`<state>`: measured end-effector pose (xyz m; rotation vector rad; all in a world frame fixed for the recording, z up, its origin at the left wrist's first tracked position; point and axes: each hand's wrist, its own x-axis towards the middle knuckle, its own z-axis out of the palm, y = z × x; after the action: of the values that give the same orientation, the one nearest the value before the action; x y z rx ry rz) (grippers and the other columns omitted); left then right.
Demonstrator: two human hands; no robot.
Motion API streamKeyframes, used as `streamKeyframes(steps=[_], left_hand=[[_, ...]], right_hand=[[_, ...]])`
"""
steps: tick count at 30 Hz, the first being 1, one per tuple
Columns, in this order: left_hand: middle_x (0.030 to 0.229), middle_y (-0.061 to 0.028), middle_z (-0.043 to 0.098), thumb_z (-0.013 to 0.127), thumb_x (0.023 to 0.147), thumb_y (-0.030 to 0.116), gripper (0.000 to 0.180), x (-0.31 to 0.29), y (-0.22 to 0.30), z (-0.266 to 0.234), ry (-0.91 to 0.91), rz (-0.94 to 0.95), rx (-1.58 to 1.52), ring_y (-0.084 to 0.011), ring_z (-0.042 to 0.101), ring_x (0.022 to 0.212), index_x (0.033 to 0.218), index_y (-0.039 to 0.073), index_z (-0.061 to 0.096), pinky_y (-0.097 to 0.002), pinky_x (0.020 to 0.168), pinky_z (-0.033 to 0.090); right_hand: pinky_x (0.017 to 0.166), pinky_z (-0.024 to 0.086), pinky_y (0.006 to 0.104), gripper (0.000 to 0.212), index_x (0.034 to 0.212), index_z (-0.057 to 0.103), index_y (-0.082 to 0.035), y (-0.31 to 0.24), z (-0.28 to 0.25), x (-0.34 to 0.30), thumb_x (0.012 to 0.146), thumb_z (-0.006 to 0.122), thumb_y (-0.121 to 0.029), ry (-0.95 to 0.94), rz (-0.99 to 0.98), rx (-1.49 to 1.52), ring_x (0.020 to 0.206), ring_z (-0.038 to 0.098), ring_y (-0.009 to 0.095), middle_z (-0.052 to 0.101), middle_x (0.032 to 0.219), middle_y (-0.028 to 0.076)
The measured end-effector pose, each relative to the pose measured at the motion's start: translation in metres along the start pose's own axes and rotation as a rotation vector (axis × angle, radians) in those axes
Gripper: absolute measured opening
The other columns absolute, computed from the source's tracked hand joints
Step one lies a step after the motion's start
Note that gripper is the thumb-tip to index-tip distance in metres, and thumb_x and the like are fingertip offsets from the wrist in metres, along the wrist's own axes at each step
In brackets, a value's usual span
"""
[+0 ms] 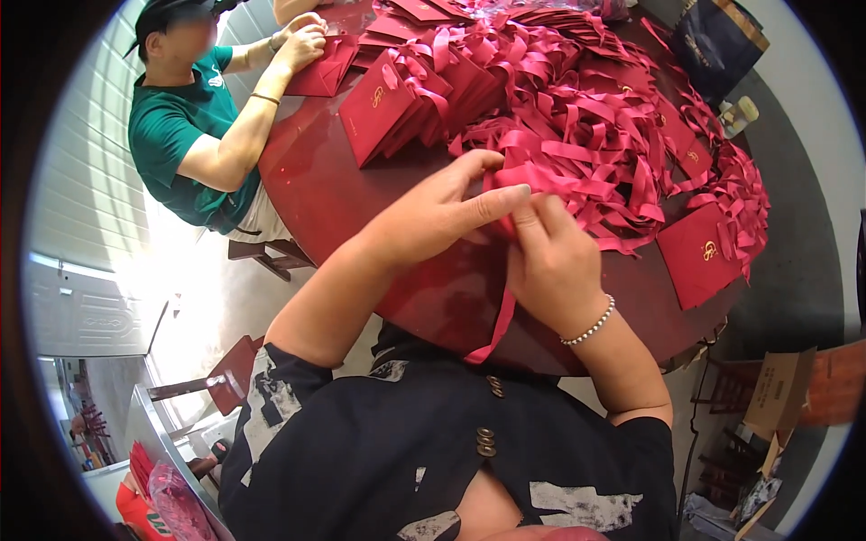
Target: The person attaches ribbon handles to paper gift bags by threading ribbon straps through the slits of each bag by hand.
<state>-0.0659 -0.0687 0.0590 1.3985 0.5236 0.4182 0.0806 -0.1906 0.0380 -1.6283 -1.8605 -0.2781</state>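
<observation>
Over the near part of the round dark red table, my two hands meet at a red ribbon. My left hand is closed on the ribbon, its thumb stretched toward my right fingers. With fingers bent in a pinch, my right hand grips the same ribbon; a beaded bracelet circles that wrist. One ribbon end hangs down toward the table's near edge. Just beyond my hands spreads a large tangled heap of red ribbons. What exactly lies between my fingertips is partly hidden.
Red paper bags with ribbon handles stand left of the heap; another red bag lies at right. Across the left side sits a person in green, hands on a red bag. A dark blue bag and small jar stand far right.
</observation>
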Motion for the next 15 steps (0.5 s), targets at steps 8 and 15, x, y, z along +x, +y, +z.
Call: streamKeyframes(steps=[8, 15], left_hand=[[0.104, -0.0053, 0.071, 0.058, 0.103, 0.027, 0.029, 0.019, -0.052, -0.010, 0.050, -0.053, -0.471, -0.0103, 0.068, 0.086, 0.115, 0.002, 0.067, -0.0260, 0.078, 0.055], [0.084, -0.0063, 0.071, 0.054, 0.104, 0.035, 0.042, 0.033, -0.042, -0.029, -0.029, -0.077, -0.010, -0.0111, 0.067, 0.073, 0.086, 0.000, 0.070, -0.0245, 0.070, 0.053]], right_hand=[[0.100, 0.046, 0.0406, 0.036, 0.117, 0.066, 0.000, 0.041, 0.012, 0.010, 0.081, 0.070, 0.000, -0.054, -0.010, 0.345, 0.115, 0.059, 0.034, 0.062, 0.124, 0.018], [0.091, 0.047, 0.0382, 0.027, 0.105, 0.068, -0.001, 0.066, -0.002, 0.023, 0.079, 0.073, -0.002, -0.114, -0.094, 0.204, 0.099, 0.060, 0.030, 0.066, 0.104, 0.011]])
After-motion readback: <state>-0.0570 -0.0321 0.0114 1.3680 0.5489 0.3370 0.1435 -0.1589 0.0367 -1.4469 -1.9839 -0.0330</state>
